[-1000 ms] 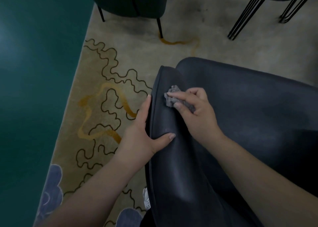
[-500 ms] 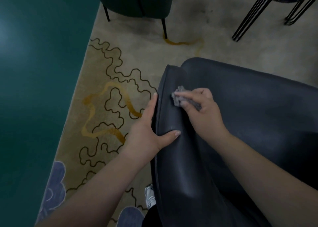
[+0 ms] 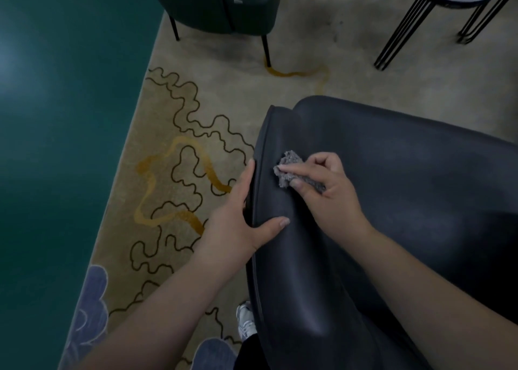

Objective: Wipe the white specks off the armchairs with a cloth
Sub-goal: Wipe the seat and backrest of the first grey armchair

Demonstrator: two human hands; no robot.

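Note:
A dark leather armchair [image 3: 406,201] fills the right half of the view, seen from above. My right hand [image 3: 328,190] holds a small crumpled grey cloth [image 3: 288,170] and presses it against the inner face of the chair's left arm. My left hand [image 3: 238,218] grips the outer edge of that same arm, fingers down the outside and the thumb lying across the top. I cannot make out any white specks on the leather here.
A second dark green armchair [image 3: 221,2] on thin black legs stands at the top. A round table with black wire legs [image 3: 414,24] is at the top right. A patterned beige rug [image 3: 179,156] lies below, with teal floor [image 3: 56,145] to the left. My shoe [image 3: 245,322] shows by the chair.
The cloth and my right hand have shifted slightly along the chair's arm. My left hand keeps the same hold on the edge.

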